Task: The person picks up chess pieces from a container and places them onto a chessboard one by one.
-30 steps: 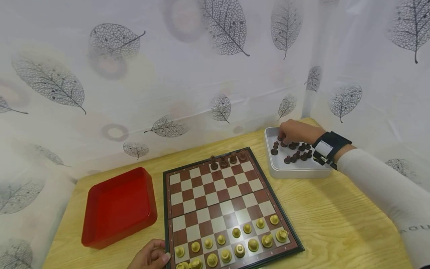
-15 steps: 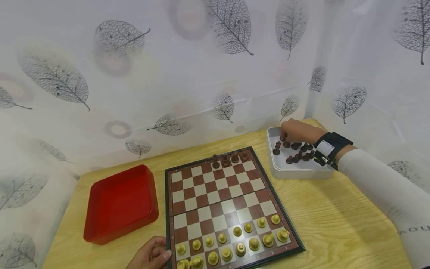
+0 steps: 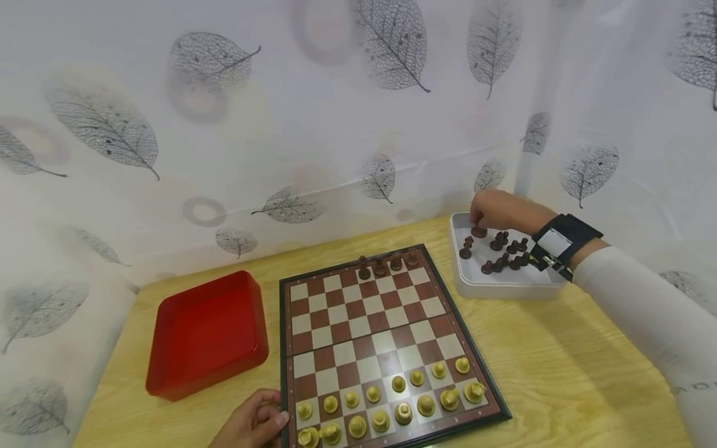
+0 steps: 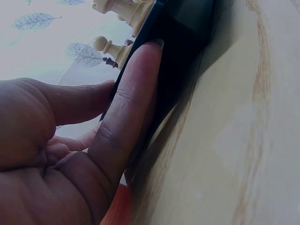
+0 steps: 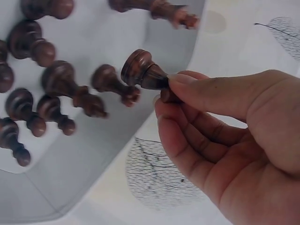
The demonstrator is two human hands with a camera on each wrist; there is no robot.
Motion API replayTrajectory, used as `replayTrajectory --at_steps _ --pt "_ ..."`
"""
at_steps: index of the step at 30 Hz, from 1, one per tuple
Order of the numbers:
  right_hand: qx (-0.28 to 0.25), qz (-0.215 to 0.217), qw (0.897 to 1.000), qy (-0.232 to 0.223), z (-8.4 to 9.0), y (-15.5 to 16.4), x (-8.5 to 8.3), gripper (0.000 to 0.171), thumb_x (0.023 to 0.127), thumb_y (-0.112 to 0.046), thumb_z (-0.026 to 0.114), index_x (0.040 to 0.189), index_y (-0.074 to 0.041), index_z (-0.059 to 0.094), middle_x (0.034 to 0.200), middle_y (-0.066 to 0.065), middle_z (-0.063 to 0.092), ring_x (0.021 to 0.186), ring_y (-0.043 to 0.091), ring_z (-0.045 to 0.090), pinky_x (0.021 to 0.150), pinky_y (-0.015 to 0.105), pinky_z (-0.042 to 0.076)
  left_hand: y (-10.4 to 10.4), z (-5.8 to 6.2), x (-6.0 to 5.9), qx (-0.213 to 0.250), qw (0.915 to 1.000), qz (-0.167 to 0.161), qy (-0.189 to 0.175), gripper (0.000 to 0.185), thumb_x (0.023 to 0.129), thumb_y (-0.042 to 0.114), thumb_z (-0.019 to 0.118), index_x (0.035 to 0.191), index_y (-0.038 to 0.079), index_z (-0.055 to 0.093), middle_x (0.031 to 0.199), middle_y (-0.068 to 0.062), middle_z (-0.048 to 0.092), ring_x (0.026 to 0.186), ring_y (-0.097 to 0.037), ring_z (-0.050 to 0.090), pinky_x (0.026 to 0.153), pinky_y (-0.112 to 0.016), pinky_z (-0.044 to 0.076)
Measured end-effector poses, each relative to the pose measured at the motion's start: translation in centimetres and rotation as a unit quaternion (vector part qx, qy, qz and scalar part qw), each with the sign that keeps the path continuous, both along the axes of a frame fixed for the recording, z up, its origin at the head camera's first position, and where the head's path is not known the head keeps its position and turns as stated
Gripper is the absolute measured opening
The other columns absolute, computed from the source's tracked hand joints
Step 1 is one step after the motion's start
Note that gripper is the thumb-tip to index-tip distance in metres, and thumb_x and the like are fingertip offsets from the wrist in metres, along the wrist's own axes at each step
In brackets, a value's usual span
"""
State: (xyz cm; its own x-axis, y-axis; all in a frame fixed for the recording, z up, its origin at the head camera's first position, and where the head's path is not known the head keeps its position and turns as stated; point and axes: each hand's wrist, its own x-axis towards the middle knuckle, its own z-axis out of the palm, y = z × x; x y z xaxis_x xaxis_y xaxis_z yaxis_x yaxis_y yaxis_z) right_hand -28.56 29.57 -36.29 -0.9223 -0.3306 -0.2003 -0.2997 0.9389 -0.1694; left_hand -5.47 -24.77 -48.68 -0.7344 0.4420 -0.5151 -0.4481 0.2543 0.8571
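The left hand is bracing, fingers straight, the folding wooden chessboard's near edge, while the right hand is pinching a dark turned-wood chess piece, lying sideways, base outward, over the grey metal tray.

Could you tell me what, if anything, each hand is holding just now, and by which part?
The right hand pinches a dark chess piece by its top end, base outward. The left hand holds nothing; its fingers rest against the chessboard edge.
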Motion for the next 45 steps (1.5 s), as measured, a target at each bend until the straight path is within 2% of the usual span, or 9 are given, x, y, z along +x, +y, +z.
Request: replayTrajectory --at_steps 4,9,16,22,28,36,45 --pt "-0.007 0.014 1.000 0.015 1.3 -0.2 0.4 0.015 0.088 0.006 0.070 0.100 0.005 0.078 0.090 0.015 0.079 0.081 0.024 0.073 0.076 0.045 0.061 0.1 0.0 -0.1 0.017 0.9998 -0.003 0.002 0.047 0.104 0.022 0.062 0.133 -0.008 0.040 0.091 -0.003 0.068 0.077 -0.016 0.068 0.069 -0.026 0.059" --pt "-0.013 0.024 0.999 0.027 2.5 -1.0 0.5 0.012 0.089 0.004 0.071 0.099 0.004 0.078 0.089 0.014 0.079 0.081 0.024 0.072 0.077 0.045 0.060 -0.1 0.2 -0.2 0.034 0.9994 -0.002 -0.005 0.053 0.103 0.026 0.065 0.135 -0.007 0.038 0.095 -0.004 0.068 0.080 -0.015 0.070 0.071 -0.026 0.060" --pt "-0.055 0.043 0.997 0.032 4.0 -3.5 1.4 0.013 0.092 0.004 0.069 0.101 0.005 0.078 0.089 0.013 0.079 0.076 0.020 0.072 0.072 0.040 0.059 -0.1 0.4 0.0 0.019 0.9997 0.007 -0.016 0.058 0.101 0.028 0.069 0.135 -0.007 0.038 0.094 -0.004 0.068 0.078 -0.016 0.069 0.070 -0.026 0.060" --pt "-0.081 0.068 0.994 0.027 4.3 -5.8 1.6 0.013 0.093 0.003 0.070 0.101 0.002 0.079 0.089 0.011 0.080 0.080 0.019 0.074 0.075 0.039 0.059 -0.1 0.3 0.2 0.020 0.9996 0.012 -0.017 0.056 0.101 0.027 0.068 0.135 -0.007 0.038 0.094 -0.004 0.068 0.078 -0.017 0.069 0.070 -0.027 0.060" --pt "-0.087 0.108 0.990 0.029 4.4 -8.1 1.4 0.011 0.093 0.001 0.072 0.098 -0.003 0.081 0.091 0.007 0.080 0.090 0.025 0.075 0.082 0.043 0.060 0.0 0.0 0.3 0.023 0.9993 0.016 -0.023 0.059 0.100 0.028 0.070 0.135 -0.006 0.038 0.095 -0.004 0.068 0.079 -0.017 0.070 0.071 -0.027 0.060" --pt "-0.096 0.148 0.984 0.036 4.7 -11.8 1.5 0.012 0.094 0.001 0.071 0.100 -0.002 0.081 0.091 0.006 0.080 0.093 0.027 0.075 0.085 0.043 0.060 0.0 0.4 0.2 0.003 0.9995 0.019 -0.024 0.058 0.100 0.029 0.069 0.136 -0.005 0.038 0.095 -0.005 0.068 0.077 -0.018 0.069 0.071 -0.031 0.061" --pt "-0.103 0.213 0.970 0.047 5.3 -17.1 1.7 0.014 0.096 0.000 0.070 0.104 -0.004 0.080 0.095 0.007 0.080 0.098 0.027 0.074 0.088 0.043 0.060 0.1 0.6 0.4 0.016 0.9990 0.030 -0.030 0.055 0.100 0.026 0.069 0.134 -0.004 0.039 0.095 -0.005 0.067 0.077 -0.017 0.069 0.071 -0.032 0.062"
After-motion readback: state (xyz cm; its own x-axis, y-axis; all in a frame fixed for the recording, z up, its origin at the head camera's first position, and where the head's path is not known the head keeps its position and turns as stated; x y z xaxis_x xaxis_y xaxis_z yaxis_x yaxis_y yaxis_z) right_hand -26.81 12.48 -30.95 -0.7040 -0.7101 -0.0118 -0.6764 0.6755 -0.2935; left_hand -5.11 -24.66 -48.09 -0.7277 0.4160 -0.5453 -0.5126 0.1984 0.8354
